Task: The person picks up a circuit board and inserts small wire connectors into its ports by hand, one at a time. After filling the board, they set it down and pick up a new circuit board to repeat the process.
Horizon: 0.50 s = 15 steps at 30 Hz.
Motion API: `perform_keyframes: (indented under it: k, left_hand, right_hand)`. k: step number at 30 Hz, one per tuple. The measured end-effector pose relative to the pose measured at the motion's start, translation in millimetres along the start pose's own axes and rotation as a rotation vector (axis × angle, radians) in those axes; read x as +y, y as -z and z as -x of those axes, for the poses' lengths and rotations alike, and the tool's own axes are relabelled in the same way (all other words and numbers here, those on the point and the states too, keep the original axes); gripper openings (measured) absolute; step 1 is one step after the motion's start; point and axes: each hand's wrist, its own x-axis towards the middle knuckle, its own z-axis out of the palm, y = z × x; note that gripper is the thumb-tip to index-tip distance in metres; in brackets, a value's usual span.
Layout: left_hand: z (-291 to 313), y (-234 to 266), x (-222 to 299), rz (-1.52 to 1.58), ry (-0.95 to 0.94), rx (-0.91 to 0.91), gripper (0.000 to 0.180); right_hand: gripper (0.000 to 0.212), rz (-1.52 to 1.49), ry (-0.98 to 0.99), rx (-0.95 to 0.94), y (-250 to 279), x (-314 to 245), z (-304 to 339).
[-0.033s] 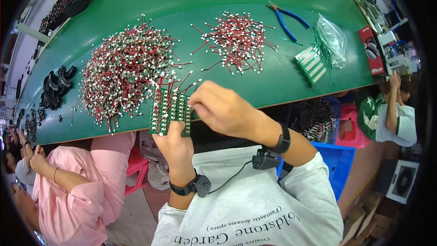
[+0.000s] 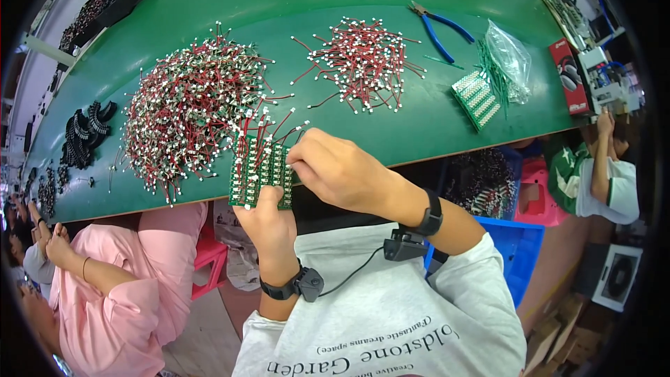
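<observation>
My left hand point(image 2: 269, 222) grips a green circuit board panel point(image 2: 241, 185) by its near edge, thumb on top. Rows of small white connectors cover the panel, and several red and black wires with white plugs stand up from its far part. My right hand point(image 2: 338, 164) is closed in a pinch at the panel's right edge; whatever is between the fingertips is hidden. Just beyond the panel, to the left, lies a large heap of small boards with red cables point(image 2: 188, 105). A smaller pile of red cables with white plugs point(image 2: 366, 63) lies farther off.
Blue-handled cutters point(image 2: 447, 31) lie at the back right. Near them are a stack of green panels point(image 2: 478, 101), a clear plastic bag point(image 2: 509, 63) and a red box point(image 2: 569, 77). Black parts point(image 2: 87, 132) lie at the left. A person in pink point(image 2: 105, 279) sits to my left.
My right hand has shifted very slightly down and to the left at the panel's right edge. The left hand and the panel stay in place.
</observation>
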Motion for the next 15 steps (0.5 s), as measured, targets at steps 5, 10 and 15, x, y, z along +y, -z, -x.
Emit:
perform_keyframes:
  k: [5, 10, 15]
  left_hand:
    - [6.0, 0.2, 0.5, -0.130, -0.040, -0.003, 0.060]
    - [7.4, 3.5, -1.7, -0.155, -0.020, -0.021, 0.069]
    - [8.5, 6.5, -1.3, -0.286, -0.077, -0.109, 0.059]
  right_hand:
    - [0.015, 0.100, -0.095, -0.065, -4.3, 3.3, -2.5]
    - [0.014, 0.131, -0.101, -0.104, -6.8, 6.2, -1.8]
    - [0.016, 0.253, -0.109, -0.173, -6.8, 0.2, 0.5]
